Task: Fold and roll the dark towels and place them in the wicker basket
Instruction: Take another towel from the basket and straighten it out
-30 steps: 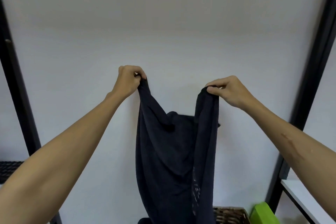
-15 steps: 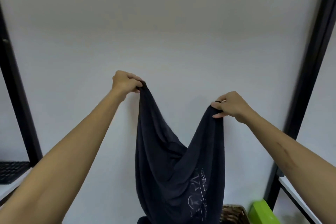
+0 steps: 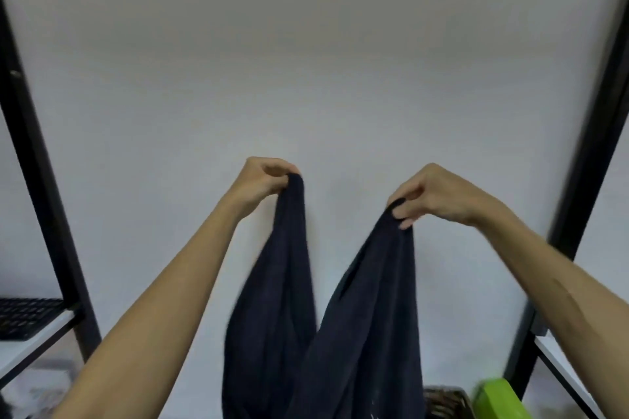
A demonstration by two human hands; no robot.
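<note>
my two bare forearms reach up from the near corners of the view. lower down, at the near bottom edge, the wicker basket (image 3: 446, 403) shows only its rim, right of the hanging cloth, with a green object (image 3: 500, 400) just beside it on the right. on the left, a keyboard (image 3: 27, 316) lies on a white shelf (image 3: 37, 340) held by a black frame (image 3: 37, 180).

between my arms hangs the dark towel (image 3: 326, 333), up in the air, sagging in a deep v between two held points and dropping out of view at the bottom. my left hand (image 3: 262, 182) has its fingers curled tight around one upper corner. my right hand (image 3: 432, 196) pinches the other corner between thumb and fingertips. behind it all is the plain pale wall (image 3: 313, 61).

i judge this as the opening step: the towel is held up to find its edges, not yet folded or rolled. next i likely need to spread my hands apart to pull the top edge taut, then bring the corners together for a clean fold. the limp cloth could twist if i rush.
</note>
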